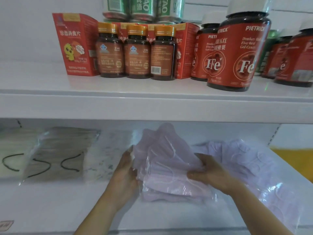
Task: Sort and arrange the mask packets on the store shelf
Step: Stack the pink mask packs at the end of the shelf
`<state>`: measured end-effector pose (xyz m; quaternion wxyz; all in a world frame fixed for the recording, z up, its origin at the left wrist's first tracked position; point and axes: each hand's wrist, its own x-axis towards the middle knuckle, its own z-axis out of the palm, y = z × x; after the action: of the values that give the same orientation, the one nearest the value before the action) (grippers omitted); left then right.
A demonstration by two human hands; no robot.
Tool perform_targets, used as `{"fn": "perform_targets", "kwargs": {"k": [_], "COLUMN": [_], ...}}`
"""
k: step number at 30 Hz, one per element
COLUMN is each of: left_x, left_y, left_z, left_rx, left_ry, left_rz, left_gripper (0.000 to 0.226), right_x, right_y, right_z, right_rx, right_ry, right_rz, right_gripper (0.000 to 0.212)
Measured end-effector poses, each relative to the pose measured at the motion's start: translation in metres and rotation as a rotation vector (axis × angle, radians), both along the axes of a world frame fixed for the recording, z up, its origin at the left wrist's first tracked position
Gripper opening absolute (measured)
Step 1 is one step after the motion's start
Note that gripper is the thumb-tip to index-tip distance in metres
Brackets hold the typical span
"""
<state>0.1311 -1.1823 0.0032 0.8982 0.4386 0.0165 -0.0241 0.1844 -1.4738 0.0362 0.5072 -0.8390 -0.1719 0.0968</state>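
A stack of pink mask packets (166, 168) in clear plastic sits in the middle of the lower white shelf (50, 204). My left hand (126, 172) grips the stack's left edge. My right hand (209, 173) holds its right side, fingers curled over the top packet. The upper packets stand tilted up toward the back. To the right lies a heap of lilac mask packets (254, 168). On the left lie a cream packet (11, 155), a grey-brown packet (59, 153) and a white patterned packet (108, 155), side by side.
The upper shelf (152, 102) hangs close above my hands. It carries red boxes (74, 44), brown bottles (137, 51), red Fe jars (242, 53) and green cans (144, 7). A yellow patch (294, 158) shows at the right edge.
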Motion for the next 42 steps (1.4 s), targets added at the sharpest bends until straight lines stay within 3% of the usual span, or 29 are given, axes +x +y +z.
{"fn": "perform_targets", "kwargs": {"k": [4, 7, 10, 12, 16, 21, 24, 29, 31, 34, 38, 40, 42], "left_x": [-0.011, -0.020, -0.023, -0.024, -0.020, -0.019, -0.019, -0.027, -0.027, -0.028, -0.034, -0.034, -0.031], "left_y": [0.023, 0.051, 0.074, 0.074, 0.057, 0.045, 0.041, 0.030, 0.030, 0.030, 0.019, 0.014, 0.013], "left_z": [0.004, 0.010, 0.010, 0.003, -0.020, -0.045, -0.049, -0.035, -0.036, -0.033, -0.024, -0.015, -0.012], "left_rx": [0.557, 0.736, 0.992, 1.089, 1.095, 1.081, 1.038, 1.003, 1.009, 0.999, 1.013, 0.940, 0.889], "left_ry": [-0.204, -0.297, -0.268, -0.255, -0.280, -0.155, -0.197, -0.300, -0.387, -0.404, -0.411, -0.364, -0.327], "left_rz": [0.125, 0.220, 0.253, 0.170, 0.213, 0.178, 0.222, 0.273, 0.328, 0.448, 0.359, 0.343, 0.348], "left_gripper": [0.064, 0.050, 0.074, 0.078, 0.063, 0.054, 0.054, 0.033, 0.045, 0.086, 0.118, 0.116, 0.099], "right_x": [-0.001, -0.005, -0.008, -0.008, -0.003, -0.009, -0.010, -0.013, -0.014, -0.018, -0.018, -0.020, -0.022], "right_y": [0.027, 0.041, 0.050, 0.054, 0.046, 0.034, 0.034, 0.028, 0.020, 0.016, 0.018, 0.023, 0.033], "right_z": [0.004, 0.006, -0.005, -0.017, -0.045, -0.075, -0.079, -0.066, -0.058, -0.044, -0.035, -0.033, -0.038], "right_rx": [-0.022, -0.088, -0.182, -0.188, 0.016, 0.108, 0.138, 0.154, 0.167, 0.224, 0.348, 0.385, 0.427], "right_ry": [-0.118, -0.203, -0.301, -0.311, -0.245, -0.168, -0.167, -0.128, -0.093, -0.063, -0.031, -0.036, -0.036], "right_rz": [0.024, 0.044, 0.080, 0.082, -0.105, -0.255, -0.244, -0.190, -0.128, -0.056, -0.090, -0.085, -0.097], "right_gripper": [0.025, 0.027, 0.044, 0.047, 0.052, 0.056, 0.048, 0.042, 0.038, 0.031, 0.039, 0.038, 0.040]}}
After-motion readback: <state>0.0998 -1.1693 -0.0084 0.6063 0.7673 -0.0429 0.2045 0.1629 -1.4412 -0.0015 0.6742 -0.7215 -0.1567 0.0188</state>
